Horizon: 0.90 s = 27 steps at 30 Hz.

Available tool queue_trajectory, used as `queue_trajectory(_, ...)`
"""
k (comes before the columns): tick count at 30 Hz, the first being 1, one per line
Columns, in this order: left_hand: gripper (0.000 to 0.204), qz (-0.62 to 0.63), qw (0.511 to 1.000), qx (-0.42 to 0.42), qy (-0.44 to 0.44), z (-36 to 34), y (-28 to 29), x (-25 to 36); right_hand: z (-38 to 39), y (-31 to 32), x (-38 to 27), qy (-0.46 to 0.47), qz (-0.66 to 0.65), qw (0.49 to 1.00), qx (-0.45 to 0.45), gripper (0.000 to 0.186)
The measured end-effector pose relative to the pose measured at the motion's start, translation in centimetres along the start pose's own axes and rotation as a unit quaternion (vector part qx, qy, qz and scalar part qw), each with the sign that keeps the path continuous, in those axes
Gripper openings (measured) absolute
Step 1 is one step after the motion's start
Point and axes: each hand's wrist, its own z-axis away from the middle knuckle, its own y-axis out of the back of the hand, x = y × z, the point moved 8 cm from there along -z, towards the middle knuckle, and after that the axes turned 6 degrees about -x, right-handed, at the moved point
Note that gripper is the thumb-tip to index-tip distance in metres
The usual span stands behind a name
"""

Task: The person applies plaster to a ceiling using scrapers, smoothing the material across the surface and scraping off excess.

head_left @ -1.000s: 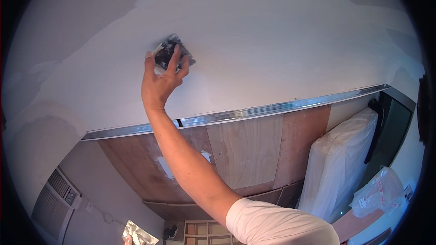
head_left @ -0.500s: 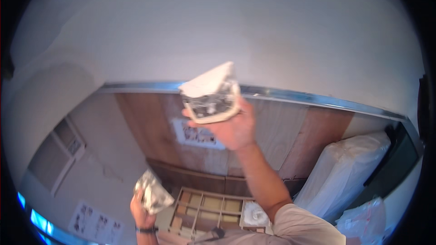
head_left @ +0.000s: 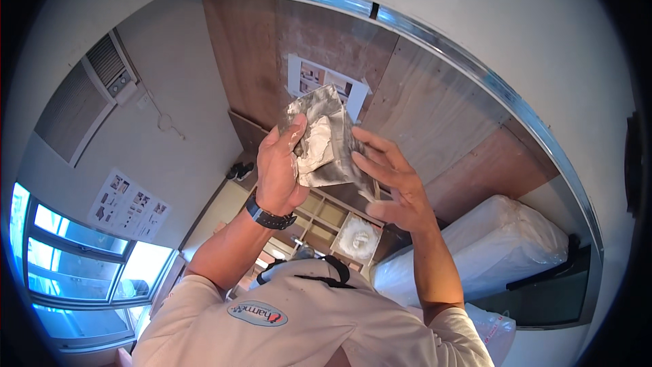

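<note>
White paste is left unspread on a metal plate gripped by the left hand, a blurred scraper being held by the right hand.

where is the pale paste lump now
Head view, near centre: the pale paste lump lies on the silver metal plate held by the left hand, left of the right hand.

I'm seeing a flat, shiny metal plate carrying a thick blob of white paste. The paste is lying on it in soft, wavy lumps. Down low, a wooden frame with lots of little squares is showing, and a crinkly, round, white bundle is sitting in a square at its right side.
</note>
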Motion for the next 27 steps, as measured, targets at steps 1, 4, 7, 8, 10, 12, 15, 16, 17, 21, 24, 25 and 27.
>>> queue_trajectory(1, 0.030, 0.000, 1.000, 0.003, 0.008, 0.2, 0.0, -0.5, 0.4, 0.2, 0.1, -0.013, 0.056, 0.998, -0.007, 0.067)
queue_trajectory(4, 0.027, 0.008, 1.000, 0.010, 0.025, 0.7, 0.7, -1.9, 2.0, 1.1, 1.3, -0.057, 0.091, 0.994, -0.001, 0.065)
queue_trajectory(7, 0.027, 0.021, 0.999, 0.016, 0.039, 1.5, 1.3, -2.5, 3.7, 2.2, 2.1, -0.094, 0.162, 0.982, -0.003, 0.063)
queue_trajectory(8, 0.027, 0.019, 0.999, 0.008, 0.051, 1.6, 1.6, -2.5, 4.1, 2.6, 2.0, -0.100, 0.193, 0.976, -0.003, 0.062)
queue_trajectory(10, 0.027, 0.013, 0.997, -0.008, 0.072, 1.5, 2.2, -2.4, 4.6, 3.7, 1.2, -0.101, 0.250, 0.963, 0.002, 0.062)
queue_trajectory(12, 0.028, -0.002, 0.996, -0.020, 0.091, 1.3, 2.1, -1.5, 4.4, 4.9, -0.4, -0.086, 0.302, 0.950, 0.005, 0.062)
queue_trajectory(15, 0.028, -0.044, 0.994, -0.035, 0.095, 1.3, 0.8, -0.2, 3.1, 4.5, -4.2, -0.065, 0.353, 0.932, -0.047, 0.058)
queue_trajectory(16, 0.028, -0.073, 0.992, -0.037, 0.094, 1.2, 0.7, 0.2, 2.4, 3.9, -5.4, -0.054, 0.376, 0.922, -0.070, 0.056)
queue_trajectory(17, 0.028, -0.100, 0.989, -0.042, 0.097, 1.1, 0.5, 0.4, 1.6, 3.0, -6.4, -0.047, 0.400, 0.911, -0.092, 0.055)
queue_trajectory(21, 0.027, -0.144, 0.983, -0.081, 0.075, 1.3, -1.4, 1.9, 0.6, 0.2, -7.0, -0.049, 0.478, 0.861, -0.164, 0.050)
queue_trajectory(24, 0.027, -0.176, 0.979, -0.075, 0.065, 1.2, -1.8, 2.8, 0.2, 1.4, -8.6, -0.049, 0.484, 0.855, -0.177, 0.051)
queue_trajectory(25, 0.027, -0.180, 0.978, -0.079, 0.064, 1.3, -2.0, 3.2, -0.3, 1.6, -9.3, -0.034, 0.479, 0.861, -0.164, 0.050)
queue_trajectory(27, 0.028, -0.216, 0.970, -0.088, 0.063, 1.1, -2.5, 3.7, -1.3, 1.7, -10.2, -0.006, 0.469, 0.872, -0.138, 0.049)
